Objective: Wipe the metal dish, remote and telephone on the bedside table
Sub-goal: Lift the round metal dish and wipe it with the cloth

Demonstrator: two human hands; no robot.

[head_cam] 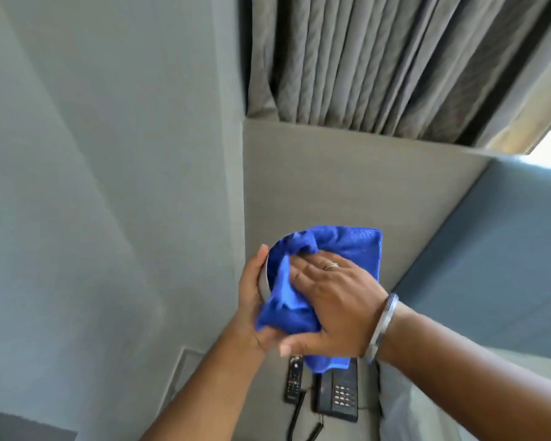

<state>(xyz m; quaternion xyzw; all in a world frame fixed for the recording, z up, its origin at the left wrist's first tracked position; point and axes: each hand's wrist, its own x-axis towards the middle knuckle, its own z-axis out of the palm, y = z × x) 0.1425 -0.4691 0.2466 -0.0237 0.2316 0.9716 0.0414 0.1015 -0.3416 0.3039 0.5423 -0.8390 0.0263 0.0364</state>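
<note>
My left hand (252, 300) holds the metal dish (264, 281) up in the air by its rim; only a thin silver edge of it shows. My right hand (328, 303) presses a blue cloth (341, 246) flat into the dish, and the cloth covers most of it. Below my hands, a black remote (293, 381) lies on the bedside table (261, 405). A black telephone (337, 396) with a keypad sits just right of the remote, its top partly hidden by the hanging cloth.
The telephone's coiled cord (295, 418) runs down between remote and phone. A grey wall panel (331, 179) rises behind the table, with grey curtains (379, 58) above it. White bedding (404, 409) lies to the right of the telephone.
</note>
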